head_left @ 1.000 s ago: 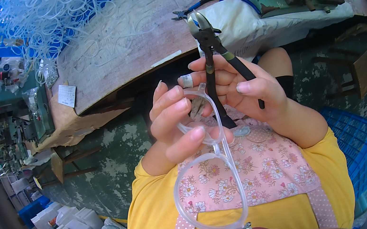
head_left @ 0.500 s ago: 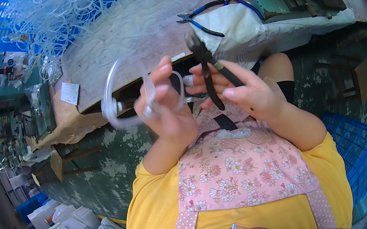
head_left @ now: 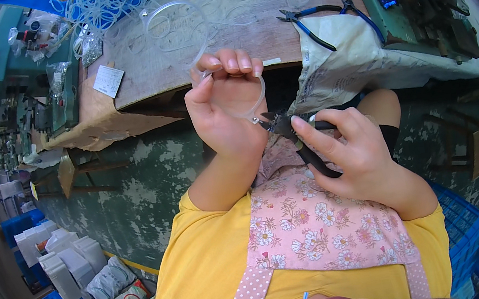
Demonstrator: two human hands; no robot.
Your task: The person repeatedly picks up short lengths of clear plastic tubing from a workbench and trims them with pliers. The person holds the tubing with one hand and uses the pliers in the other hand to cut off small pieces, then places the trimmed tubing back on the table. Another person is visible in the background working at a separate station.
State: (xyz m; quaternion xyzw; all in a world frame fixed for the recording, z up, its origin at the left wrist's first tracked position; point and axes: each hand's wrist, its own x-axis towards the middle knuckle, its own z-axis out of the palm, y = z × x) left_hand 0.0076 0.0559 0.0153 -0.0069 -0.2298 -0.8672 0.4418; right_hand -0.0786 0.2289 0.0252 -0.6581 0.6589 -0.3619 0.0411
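Observation:
My left hand [head_left: 226, 104] is raised in front of the table, with curled fingers pinching a clear plastic tube [head_left: 174, 4]. One loop of the tube rises over the tabletop; another part curves down past my palm to a small shiny fitting [head_left: 255, 120]. My right hand [head_left: 355, 147] grips black-handled pliers [head_left: 309, 154], their handles spread apart. The jaws point left and are at the fitting; whether they bite on it cannot be made out. A white band wraps a finger of my right hand.
On the table [head_left: 145, 70] lie tangled clear tubes [head_left: 104, 5] and a white paper label [head_left: 108, 80]. Two blue-handled cutters [head_left: 315, 31] rest by a white cloth [head_left: 333, 66]. Green machines [head_left: 58, 90] flank the table. A blue crate [head_left: 461, 221] stands on the floor at right.
My left hand has turned, swinging the tube loop up over the table. The pliers have tipped from upright to leftward, their jaws now at the tube's fitting. The whole view has shifted.

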